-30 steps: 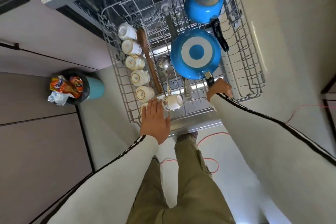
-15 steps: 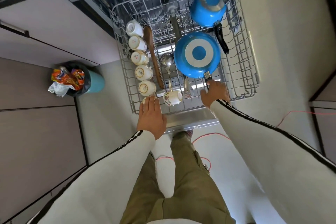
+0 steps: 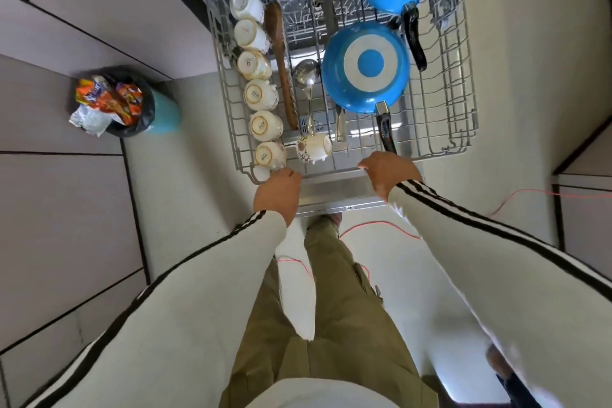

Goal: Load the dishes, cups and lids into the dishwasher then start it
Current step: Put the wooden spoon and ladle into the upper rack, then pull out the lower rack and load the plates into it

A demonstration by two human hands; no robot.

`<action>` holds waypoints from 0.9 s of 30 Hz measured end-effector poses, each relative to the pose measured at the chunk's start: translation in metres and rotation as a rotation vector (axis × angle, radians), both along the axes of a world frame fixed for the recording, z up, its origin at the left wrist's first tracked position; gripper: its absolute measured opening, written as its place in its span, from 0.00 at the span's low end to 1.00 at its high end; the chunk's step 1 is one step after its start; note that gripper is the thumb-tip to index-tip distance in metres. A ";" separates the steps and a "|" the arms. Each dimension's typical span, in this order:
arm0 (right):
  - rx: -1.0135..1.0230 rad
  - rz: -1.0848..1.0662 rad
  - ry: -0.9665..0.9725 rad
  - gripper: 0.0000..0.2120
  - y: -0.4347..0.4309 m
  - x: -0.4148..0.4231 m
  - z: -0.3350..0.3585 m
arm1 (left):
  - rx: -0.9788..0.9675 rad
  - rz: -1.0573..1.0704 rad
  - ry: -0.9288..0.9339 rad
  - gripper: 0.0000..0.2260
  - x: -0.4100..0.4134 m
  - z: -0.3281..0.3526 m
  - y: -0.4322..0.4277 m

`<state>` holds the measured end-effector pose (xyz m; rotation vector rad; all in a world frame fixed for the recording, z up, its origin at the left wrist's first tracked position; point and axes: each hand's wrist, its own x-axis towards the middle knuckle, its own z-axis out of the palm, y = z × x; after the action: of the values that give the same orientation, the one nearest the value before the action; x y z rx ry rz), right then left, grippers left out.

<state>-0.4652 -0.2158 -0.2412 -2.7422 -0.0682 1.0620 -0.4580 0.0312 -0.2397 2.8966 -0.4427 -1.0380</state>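
Pulled-out rack [image 3: 440, 142]: six upturned cups [image 3: 261, 94] lined along 9 o'clock, two blue pans [image 3: 332, 71] toward 1 o'clock. At 6 o'clock, left hand [image 3: 278, 192] and right hand [image 3: 387, 172] clasp its front rim.

Most likely a home kitchen: a pulled-out dishwasher rack [image 3: 463, 43] holds upturned cups [image 3: 261, 94], blue pans [image 3: 334, 76] and a ladle [image 3: 304, 74], flat cabinet fronts [image 3: 59, 209] line the pale floor [image 3: 185, 149], and a small bin [image 3: 165, 113] brims with snack wrappers [image 3: 109, 99].
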 end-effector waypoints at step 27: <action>-0.065 0.108 -0.211 0.19 -0.002 0.126 -0.005 | 0.145 -0.316 -0.119 0.17 0.154 0.003 -0.019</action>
<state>-0.3392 -0.2182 -0.2464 -2.9297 -0.2186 0.8088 -0.3035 0.0124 -0.2371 3.0971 -0.8912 -0.9688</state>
